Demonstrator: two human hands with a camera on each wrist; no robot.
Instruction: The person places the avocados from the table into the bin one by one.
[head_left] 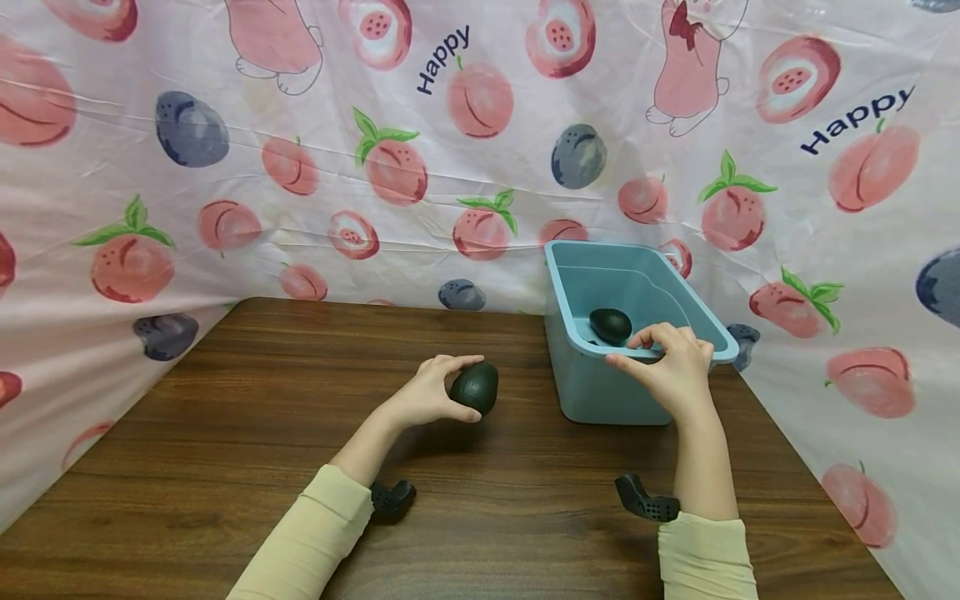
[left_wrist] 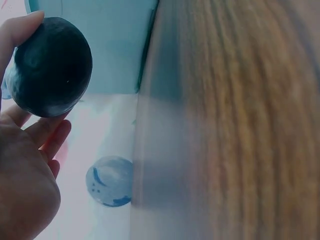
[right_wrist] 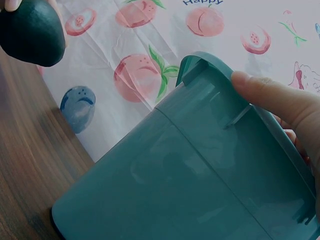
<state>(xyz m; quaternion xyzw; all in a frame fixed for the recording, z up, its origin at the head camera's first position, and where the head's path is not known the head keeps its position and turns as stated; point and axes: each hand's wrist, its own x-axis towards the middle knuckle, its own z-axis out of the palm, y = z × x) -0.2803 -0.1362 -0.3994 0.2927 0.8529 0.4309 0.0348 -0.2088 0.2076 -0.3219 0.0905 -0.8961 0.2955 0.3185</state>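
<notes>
My left hand (head_left: 426, 395) holds a dark green avocado (head_left: 477, 389) between thumb and fingers, just above the table and left of the bin. The same avocado (left_wrist: 52, 67) fills the upper left of the left wrist view. A light blue plastic bin (head_left: 611, 393) stands on the table at the right. Its near rim is gripped by my right hand (head_left: 678, 371); the right wrist view shows the thumb (right_wrist: 265, 90) outside and the fingers over the inner side. Inside the bin lies another avocado (head_left: 610, 325), with a small dark patch beside it, partly hidden by the rim.
The wooden table (head_left: 225, 433) reaches back to a cloth (head_left: 300, 225) printed with peaches, which hangs behind and along both sides. Black wrist mounts (head_left: 647, 500) sit on both forearms, close above the tabletop.
</notes>
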